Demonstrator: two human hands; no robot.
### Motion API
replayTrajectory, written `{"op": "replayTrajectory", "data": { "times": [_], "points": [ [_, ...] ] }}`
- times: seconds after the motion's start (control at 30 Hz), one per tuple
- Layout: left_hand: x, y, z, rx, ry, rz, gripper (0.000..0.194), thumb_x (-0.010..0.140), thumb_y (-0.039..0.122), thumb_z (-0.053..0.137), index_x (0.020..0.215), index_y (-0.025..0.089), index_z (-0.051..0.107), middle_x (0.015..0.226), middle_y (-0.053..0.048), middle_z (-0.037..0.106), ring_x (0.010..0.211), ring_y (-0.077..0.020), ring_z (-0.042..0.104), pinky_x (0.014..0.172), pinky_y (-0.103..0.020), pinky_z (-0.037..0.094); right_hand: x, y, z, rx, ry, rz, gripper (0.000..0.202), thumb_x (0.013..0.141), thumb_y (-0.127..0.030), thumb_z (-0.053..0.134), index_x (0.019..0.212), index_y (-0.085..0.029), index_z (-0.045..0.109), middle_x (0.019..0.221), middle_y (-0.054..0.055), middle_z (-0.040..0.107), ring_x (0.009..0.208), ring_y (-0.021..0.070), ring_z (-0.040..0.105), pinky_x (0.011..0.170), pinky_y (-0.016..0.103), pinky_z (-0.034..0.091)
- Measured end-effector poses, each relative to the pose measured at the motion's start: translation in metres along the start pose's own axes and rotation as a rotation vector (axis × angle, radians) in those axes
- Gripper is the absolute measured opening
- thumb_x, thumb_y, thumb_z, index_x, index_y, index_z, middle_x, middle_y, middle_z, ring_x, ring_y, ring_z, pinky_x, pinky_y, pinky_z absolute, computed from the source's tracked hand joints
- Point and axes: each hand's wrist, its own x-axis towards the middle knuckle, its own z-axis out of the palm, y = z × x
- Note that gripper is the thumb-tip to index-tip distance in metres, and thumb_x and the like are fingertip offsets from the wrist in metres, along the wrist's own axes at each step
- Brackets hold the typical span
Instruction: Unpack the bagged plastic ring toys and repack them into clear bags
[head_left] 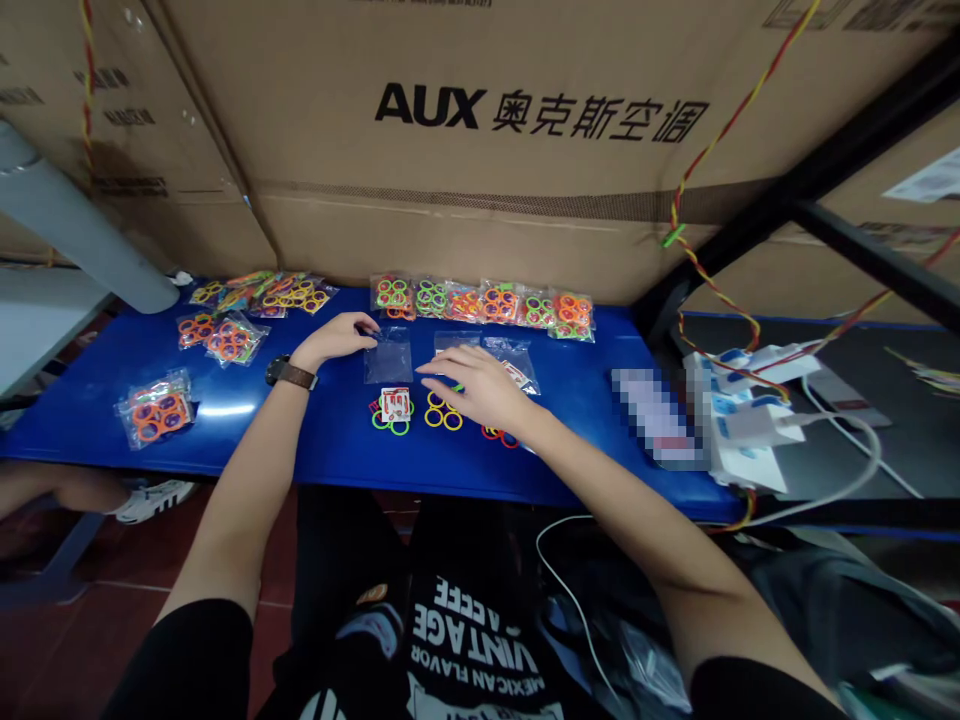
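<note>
My left hand [339, 337], wearing a wristwatch [292, 373], rests at the left edge of a flat clear plastic bag [388, 358]. Its fingers are apart, with the thumb touching or nearly touching the bag. My right hand [484, 388] reaches over a set of yellow rings [444, 418], fingers stretched out, partly covering a second clear bag [456, 339]. Below the first bag, a small printed card [396, 404] lies on green rings [392, 427]. Red and yellow rings [501, 437] show partly beneath my right wrist. A third bag [519, 358] has a printed card in or on it.
Filled ring packets [499, 302] line the back of the blue table [255, 440]; more packets [289, 293] and a single packet [159, 410] lie left. A blurred-out flat object [660, 418] and a power strip [739, 420] with cables are right. A large carton [465, 220] stands behind.
</note>
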Motion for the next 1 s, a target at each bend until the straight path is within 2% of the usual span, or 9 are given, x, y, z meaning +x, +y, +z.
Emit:
{"op": "replayTrajectory", "data": {
  "times": [0.07,0.2,0.33,0.43,0.6,0.77,0.87,0.93,1.0],
  "points": [
    [0.003,-0.002,0.004,-0.008,0.018,0.018,0.025,0.073,0.028,0.075,0.094,0.017,0.080,0.095,-0.008,0.079,0.084,-0.0206,0.067,0.083,-0.033,0.052,0.004,-0.014,0.008,-0.029,-0.053,0.018,0.034,0.109,-0.045,0.056,0.133,-0.028,0.073,0.121,0.007,0.076,0.113,0.0275,0.069,0.105,0.046,0.051],
    [0.004,-0.003,0.007,-0.037,0.029,0.042,0.016,0.075,0.030,0.074,0.085,0.019,0.081,0.090,-0.008,0.082,0.084,-0.0221,0.069,0.086,-0.034,0.054,0.007,-0.031,0.029,-0.103,-0.099,0.105,0.057,0.099,-0.063,0.065,0.138,-0.021,0.068,0.126,0.014,0.074,0.118,0.0343,0.068,0.106,0.051,0.051],
    [0.000,0.000,0.005,-0.086,0.035,0.061,0.016,0.078,0.031,0.076,0.086,0.018,0.081,0.094,-0.009,0.082,0.087,-0.0220,0.072,0.088,-0.035,0.054,0.007,-0.031,0.038,-0.058,-0.137,0.154,0.048,0.095,-0.059,0.074,0.124,-0.022,0.069,0.120,0.011,0.076,0.114,0.0331,0.070,0.104,0.050,0.052],
    [0.000,0.000,0.006,-0.159,0.029,0.053,0.014,0.079,0.029,0.077,0.086,0.018,0.079,0.091,-0.009,0.082,0.088,-0.0216,0.073,0.087,-0.035,0.055,0.006,-0.028,0.035,0.040,-0.147,0.192,0.033,0.096,-0.052,0.075,0.112,-0.024,0.068,0.112,0.007,0.077,0.107,0.0283,0.071,0.098,0.045,0.052],
    [0.001,0.001,0.009,-0.284,0.017,0.000,0.011,0.077,0.022,0.080,0.086,0.015,0.078,0.089,-0.011,0.082,0.089,-0.0218,0.076,0.090,-0.036,0.055,0.005,-0.022,0.028,0.141,-0.093,0.234,0.027,0.095,-0.047,0.077,0.101,-0.024,0.064,0.108,0.005,0.075,0.099,0.0237,0.070,0.094,0.042,0.051],
    [-0.005,0.016,0.007,-0.303,0.044,0.015,0.016,0.081,0.022,0.081,0.096,0.017,0.082,0.099,-0.011,0.084,0.095,-0.0227,0.075,0.099,-0.040,0.054,0.007,-0.020,0.005,0.597,-0.140,0.291,0.028,0.095,-0.051,0.074,0.096,-0.025,0.065,0.085,-0.001,0.074,0.072,0.0156,0.066,0.070,0.032,0.053],
    [-0.012,0.031,0.009,-0.341,0.110,0.062,0.014,0.088,0.028,0.078,0.096,0.017,0.081,0.103,-0.011,0.084,0.099,-0.0228,0.075,0.101,-0.041,0.054,0.011,-0.016,-0.014,0.748,-0.035,0.304,0.026,0.093,-0.050,0.075,0.097,-0.025,0.068,0.089,0.000,0.077,0.077,0.0163,0.071,0.072,0.033,0.058],
    [-0.018,0.044,0.016,-0.430,0.109,0.106,0.017,0.093,0.031,0.073,0.097,0.016,0.079,0.106,-0.013,0.083,0.103,-0.0223,0.076,0.101,-0.040,0.055,0.013,-0.012,-0.022,0.712,0.099,0.296,0.021,0.095,-0.047,0.074,0.101,-0.026,0.072,0.095,0.002,0.080,0.084,0.0181,0.074,0.080,0.037,0.061],
    [-0.023,0.056,0.026,-0.554,0.053,0.153,0.019,0.098,0.032,0.068,0.101,0.015,0.076,0.113,-0.014,0.082,0.109,-0.0219,0.077,0.102,-0.040,0.056,0.013,-0.009,-0.023,0.594,0.236,0.262,0.017,0.099,-0.043,0.070,0.106,-0.029,0.076,0.103,0.003,0.081,0.091,0.0205,0.076,0.088,0.041,0.063]
  ]
}}
